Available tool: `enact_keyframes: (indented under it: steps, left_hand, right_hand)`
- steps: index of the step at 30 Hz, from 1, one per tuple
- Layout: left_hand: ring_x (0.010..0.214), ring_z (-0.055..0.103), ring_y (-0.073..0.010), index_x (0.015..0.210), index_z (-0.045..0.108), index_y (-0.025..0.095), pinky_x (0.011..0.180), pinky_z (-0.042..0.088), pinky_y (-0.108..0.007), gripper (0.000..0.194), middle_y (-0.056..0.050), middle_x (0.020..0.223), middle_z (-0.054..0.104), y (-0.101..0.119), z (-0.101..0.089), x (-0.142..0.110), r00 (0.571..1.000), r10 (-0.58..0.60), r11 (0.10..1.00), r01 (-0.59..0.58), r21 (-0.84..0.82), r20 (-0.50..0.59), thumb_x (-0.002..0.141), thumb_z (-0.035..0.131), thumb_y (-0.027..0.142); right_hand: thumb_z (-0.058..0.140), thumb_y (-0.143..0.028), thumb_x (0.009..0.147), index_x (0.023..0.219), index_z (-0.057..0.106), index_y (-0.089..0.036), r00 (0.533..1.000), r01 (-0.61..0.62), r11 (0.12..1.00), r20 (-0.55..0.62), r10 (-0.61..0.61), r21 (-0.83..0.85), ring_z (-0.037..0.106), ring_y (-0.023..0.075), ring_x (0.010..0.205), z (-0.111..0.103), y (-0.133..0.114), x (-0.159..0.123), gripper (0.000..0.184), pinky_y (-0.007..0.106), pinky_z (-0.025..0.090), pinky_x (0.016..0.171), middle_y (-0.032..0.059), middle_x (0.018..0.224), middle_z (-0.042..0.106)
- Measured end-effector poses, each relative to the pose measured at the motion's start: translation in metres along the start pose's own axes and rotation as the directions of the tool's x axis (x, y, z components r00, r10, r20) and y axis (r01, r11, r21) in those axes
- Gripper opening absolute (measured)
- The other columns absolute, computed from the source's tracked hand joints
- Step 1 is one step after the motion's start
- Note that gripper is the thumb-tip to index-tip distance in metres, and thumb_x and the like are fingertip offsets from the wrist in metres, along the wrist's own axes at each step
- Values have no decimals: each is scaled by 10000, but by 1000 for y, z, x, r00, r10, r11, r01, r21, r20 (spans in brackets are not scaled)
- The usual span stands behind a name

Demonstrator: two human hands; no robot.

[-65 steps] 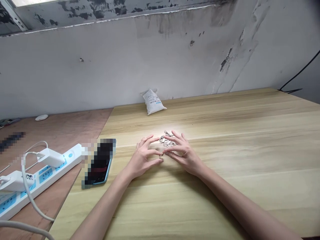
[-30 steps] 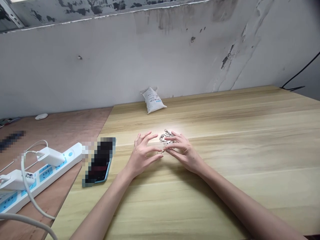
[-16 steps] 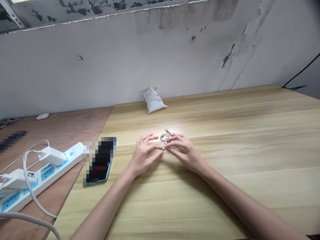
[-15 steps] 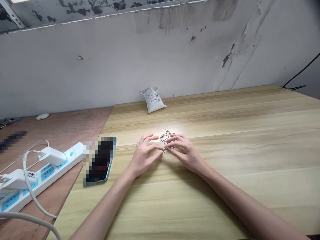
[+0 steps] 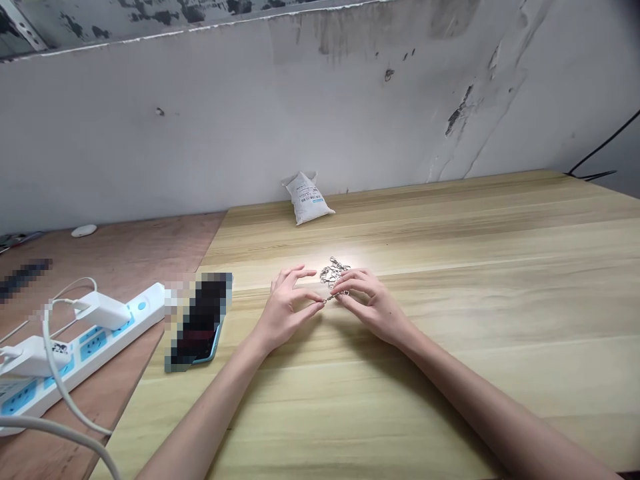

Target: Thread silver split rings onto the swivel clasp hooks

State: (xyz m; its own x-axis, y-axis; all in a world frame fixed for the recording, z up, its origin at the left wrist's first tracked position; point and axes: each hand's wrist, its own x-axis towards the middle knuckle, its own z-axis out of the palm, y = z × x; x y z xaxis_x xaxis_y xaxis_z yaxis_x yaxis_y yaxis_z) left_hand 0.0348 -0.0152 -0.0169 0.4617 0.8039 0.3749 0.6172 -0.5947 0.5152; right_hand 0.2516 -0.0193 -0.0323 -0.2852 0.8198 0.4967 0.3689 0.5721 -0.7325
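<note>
A small heap of silvery metal clasps and rings point(image 5: 334, 270) lies on the light wooden table point(image 5: 450, 280) in a bright patch of light. My left hand point(image 5: 286, 309) and my right hand point(image 5: 371, 303) meet just in front of the heap. Both pinch one small metal piece point(image 5: 330, 298) between thumb and forefinger tips, left hand on its left end, right hand on its right end. The other fingers of both hands are lifted and slightly spread.
A white pouch point(image 5: 306, 198) leans near the wall at the back. A phone point(image 5: 199, 321) lies left of my left hand. Further left, on a reddish board point(image 5: 125, 260), sits a white and blue power strip point(image 5: 75, 340) with chargers and cables. A black cable point(image 5: 595, 160) runs at far right.
Both hands have drawn closer together, and their fingertips have closed onto one small metal piece in front of the heap. The heap itself has stayed put.
</note>
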Motion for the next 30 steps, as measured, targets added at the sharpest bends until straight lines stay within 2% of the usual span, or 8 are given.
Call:
enact_keyframes:
  steps: [7, 11, 17, 25, 30]
  left_hand:
    - [1315, 406, -281, 804, 736, 262, 1068, 352, -526, 81, -48, 1263, 592, 1, -2, 0, 999, 5, 1000, -4, 9, -39, 857, 676, 278]
    - [1318, 403, -273, 861, 743, 274, 1073, 348, -516, 104, -49, 1267, 590, 0, -3, -1, 999, 22, 999, -21, 27, -34, 882, 644, 252]
    - [1319, 396, -279, 914, 744, 287, 1063, 349, -531, 148, -54, 1281, 581, -3, -3, -2, 999, 38, 997, -37, 73, -22, 903, 607, 231]
    - [1362, 358, -288, 790, 734, 265, 1100, 316, -550, 89, -41, 1316, 567, -2, -5, 0, 996, -44, 999, 46, 20, -79, 854, 676, 289]
    - [1391, 326, -293, 770, 735, 265, 1129, 250, -584, 106, -35, 1365, 546, 2, 0, -1, 998, 56, 986, -50, 162, -32, 856, 676, 284]
  right_hand:
    - [617, -160, 860, 876, 672, -233, 996, 77, 980, 66, -66, -182, 558, 225, 981, 1, 0, -3, 93, 439, 398, 914, 37, 926, 677]
    - [620, -187, 875, 889, 670, -233, 992, 113, 969, 73, -99, -222, 562, 210, 938, 1, -1, -3, 69, 414, 395, 903, 39, 906, 672]
    - [575, -204, 923, 940, 698, -243, 990, 142, 958, 39, -137, -250, 576, 208, 900, -2, -1, -1, 131, 395, 410, 871, 51, 888, 677]
    - [605, -216, 909, 909, 713, -262, 989, 146, 951, 20, -146, -272, 576, 214, 910, -2, 0, -1, 117, 402, 406, 857, 47, 901, 678]
    - [609, -231, 912, 885, 726, -278, 975, 206, 924, -18, -223, -322, 568, 205, 931, -1, -4, -1, 129, 395, 392, 864, 38, 934, 675]
